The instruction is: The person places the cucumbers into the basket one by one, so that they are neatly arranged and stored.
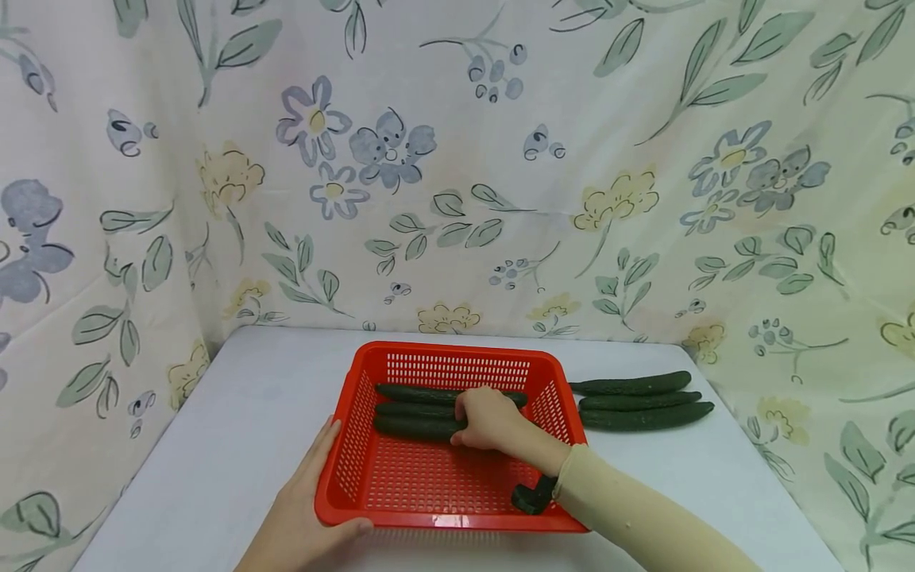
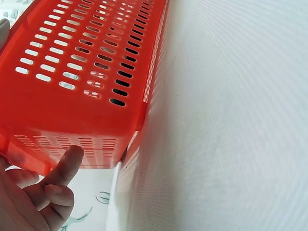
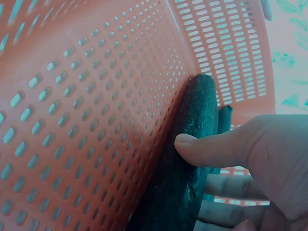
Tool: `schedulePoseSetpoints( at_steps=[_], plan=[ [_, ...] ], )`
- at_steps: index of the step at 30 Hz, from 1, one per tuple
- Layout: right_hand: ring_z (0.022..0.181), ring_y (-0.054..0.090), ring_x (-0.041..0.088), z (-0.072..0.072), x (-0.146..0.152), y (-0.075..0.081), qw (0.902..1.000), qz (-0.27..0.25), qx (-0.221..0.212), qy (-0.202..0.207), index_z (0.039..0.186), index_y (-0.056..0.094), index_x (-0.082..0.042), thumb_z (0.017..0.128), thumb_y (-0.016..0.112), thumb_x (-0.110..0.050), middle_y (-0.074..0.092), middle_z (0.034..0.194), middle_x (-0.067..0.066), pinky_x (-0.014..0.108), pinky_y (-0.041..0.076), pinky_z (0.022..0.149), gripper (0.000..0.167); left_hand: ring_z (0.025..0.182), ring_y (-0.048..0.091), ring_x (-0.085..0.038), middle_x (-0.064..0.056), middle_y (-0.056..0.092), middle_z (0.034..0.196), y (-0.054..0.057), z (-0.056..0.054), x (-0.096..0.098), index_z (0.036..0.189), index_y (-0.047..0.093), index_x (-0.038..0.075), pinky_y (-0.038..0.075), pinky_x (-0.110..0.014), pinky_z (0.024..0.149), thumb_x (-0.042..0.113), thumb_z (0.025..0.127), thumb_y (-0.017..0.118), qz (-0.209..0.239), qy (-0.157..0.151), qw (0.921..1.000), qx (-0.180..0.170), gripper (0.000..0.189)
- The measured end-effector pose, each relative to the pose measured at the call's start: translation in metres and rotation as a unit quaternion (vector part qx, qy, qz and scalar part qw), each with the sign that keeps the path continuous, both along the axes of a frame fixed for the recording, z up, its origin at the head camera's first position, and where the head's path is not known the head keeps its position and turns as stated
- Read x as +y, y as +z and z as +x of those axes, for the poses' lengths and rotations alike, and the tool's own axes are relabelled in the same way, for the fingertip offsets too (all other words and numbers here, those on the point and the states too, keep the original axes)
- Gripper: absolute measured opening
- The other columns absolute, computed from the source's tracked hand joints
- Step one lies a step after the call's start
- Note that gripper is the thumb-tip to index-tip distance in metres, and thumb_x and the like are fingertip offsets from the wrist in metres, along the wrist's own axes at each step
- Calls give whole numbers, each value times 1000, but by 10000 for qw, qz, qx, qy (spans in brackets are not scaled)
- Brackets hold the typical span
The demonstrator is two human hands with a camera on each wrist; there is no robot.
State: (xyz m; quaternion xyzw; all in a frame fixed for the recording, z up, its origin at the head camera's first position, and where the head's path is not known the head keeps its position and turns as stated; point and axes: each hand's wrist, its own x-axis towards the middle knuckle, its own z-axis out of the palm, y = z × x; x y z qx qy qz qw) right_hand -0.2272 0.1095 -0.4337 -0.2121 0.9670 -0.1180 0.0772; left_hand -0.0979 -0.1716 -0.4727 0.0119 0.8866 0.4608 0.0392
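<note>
At the basket [image 1: 429,520] | I'm seeing right hand [image 1: 489,419] gripping a cucumber [image 1: 415,429] | left hand [image 1: 302,500] resting spread against the rim, presumably steadying it

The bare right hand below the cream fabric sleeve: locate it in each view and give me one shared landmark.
Head: right hand just right of centre, below the middle, gripping a long dark-green cucumber.
Left wrist: not visible.
Right wrist: lower right, thumb on the cucumber.
Shared landmark: red perforated plastic basket, in all three.
</note>
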Motion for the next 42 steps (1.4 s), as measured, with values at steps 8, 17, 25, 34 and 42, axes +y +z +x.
schedulePoseSetpoints(
  at_steps=[8, 17, 25, 34, 42],
  plan=[
    [62, 57, 13, -3, -1, -1, 9987, 326, 403, 2, 68, 66, -19, 72, 97, -38, 60, 66, -7, 32, 46, 48, 37, 149, 42, -38, -3, 16, 178, 0, 0, 0, 171, 11, 32, 64, -45, 91, 63, 67, 93, 0, 21, 10000, -70, 136],
    [62, 53, 12, -2, 8, 10, 9997, -111, -222, 41, 69, 63, -21, 78, 94, -31, 58, 67, -8, 30, 44, 51, 33, 148, 44, -37, -1, 15, 178, 1, 0, 1, 171, 10, 32, 64, -44, 92, 63, 68, 93, 1, 15, 10000, -98, 136],
    [68, 59, 10, -5, 34, 41, 9855, -1580, -501, 374, 81, 72, -20, 89, 87, -27, 65, 71, -10, 29, 50, 64, 19, 145, 46, -36, -2, 16, 178, 2, 0, 2, 171, 11, 33, 64, -44, 91, 64, 66, 93, 27, 80, 9998, -200, 137],
    [72, 59, 14, -5, 74, 46, 9752, -2164, -415, 222, 88, 73, -20, 93, 83, -25, 68, 80, -8, 29, 53, 64, 12, 145, 46, -36, -2, 16, 178, 3, 0, 3, 171, 10, 34, 65, -45, 90, 65, 64, 93, 13, 111, 9996, -264, 138],
    [82, 65, 14, 0, 107, 36, 9692, -2454, -141, 149, 93, 74, -20, 96, 81, -24, 70, 86, -8, 32, 58, 76, 8, 143, 47, -35, -2, 17, 177, 3, 0, 3, 171, 11, 34, 65, -43, 88, 64, 64, 93, 59, 110, 9996, -264, 138]
  ],
)
